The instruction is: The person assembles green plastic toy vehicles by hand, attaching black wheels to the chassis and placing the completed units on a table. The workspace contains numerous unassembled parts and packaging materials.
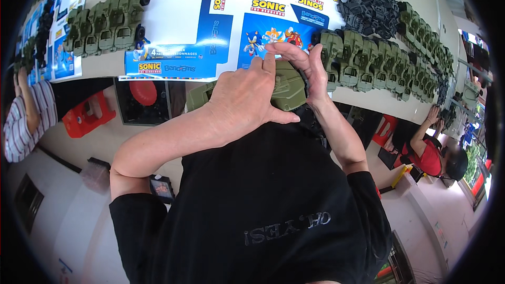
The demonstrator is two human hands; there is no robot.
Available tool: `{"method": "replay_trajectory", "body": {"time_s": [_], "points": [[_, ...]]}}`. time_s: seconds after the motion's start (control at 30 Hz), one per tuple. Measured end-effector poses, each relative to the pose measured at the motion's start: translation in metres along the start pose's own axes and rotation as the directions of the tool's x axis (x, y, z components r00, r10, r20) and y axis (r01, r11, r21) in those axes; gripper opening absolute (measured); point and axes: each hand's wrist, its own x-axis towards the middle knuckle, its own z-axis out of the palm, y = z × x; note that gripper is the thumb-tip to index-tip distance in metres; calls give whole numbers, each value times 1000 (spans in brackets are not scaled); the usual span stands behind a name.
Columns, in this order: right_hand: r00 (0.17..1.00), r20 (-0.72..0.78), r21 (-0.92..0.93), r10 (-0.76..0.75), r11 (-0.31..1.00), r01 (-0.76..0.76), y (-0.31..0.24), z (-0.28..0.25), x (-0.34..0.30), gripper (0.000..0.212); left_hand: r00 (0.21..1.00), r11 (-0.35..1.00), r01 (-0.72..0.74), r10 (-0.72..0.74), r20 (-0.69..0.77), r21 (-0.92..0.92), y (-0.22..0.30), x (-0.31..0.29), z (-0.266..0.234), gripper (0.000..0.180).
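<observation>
Worker [29, 110] in stripes, at the far left: resting hands at the surface's [368, 100] edge. Cars [105, 26], green: standing side by side, a few wheels showing. Stool [90, 114], red: standing below the edge. Sheet [223, 31], printed, blue and white: lying flat beneath the work. Green patch [198, 98]: showing left of the wrist; whether it is belonging to the held piece, cannot tell.

Left hand [243, 90]: lying over the top of one green car [290, 85], thumb and fingers spanning it and holding on. Car: sitting between both palms, close to the torso at the surface's near edge. Probably handling as light, stiff plastic, smooth enough to be slipping a little; the broad flanks are offering the best hold, small raised details the weakest. Right hand [314, 76]: cupping the right end, fingers curving over the far side; whether they are gripping, cannot tell.

Row [368, 63] of green cars: standing close-packed. Heap [364, 2], dark parts: lying behind. Second worker [428, 155], red top: reaching toward the surface.
</observation>
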Motion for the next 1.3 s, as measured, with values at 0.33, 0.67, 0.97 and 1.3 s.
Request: {"method": "replay_trajectory", "body": {"time_s": [0.33, 0.67, 0.97, 1.3], "points": [[998, -8, 12, 56, 998, -56, -4, 10, 3, 96, 1000, 1000, -8, 8, 8, 12, -1, 3, 5, 103], [982, 4, 195, 189, 963, -186, -6, 13, -7, 90, 987, 991, -124, 119, -106, -48, -6, -9, 3, 91], [998, -8, 194, 63, 979, -60, -4, 16, -11, 87, 988, 994, -100, 105, -116, 54, 0, -12, 3, 93], [997, 71, -41, -11, 999, 14, -3, 16, -11, 91, 992, 992, -110, 113, -49, 60, 2, -9, 6, 93]]}}
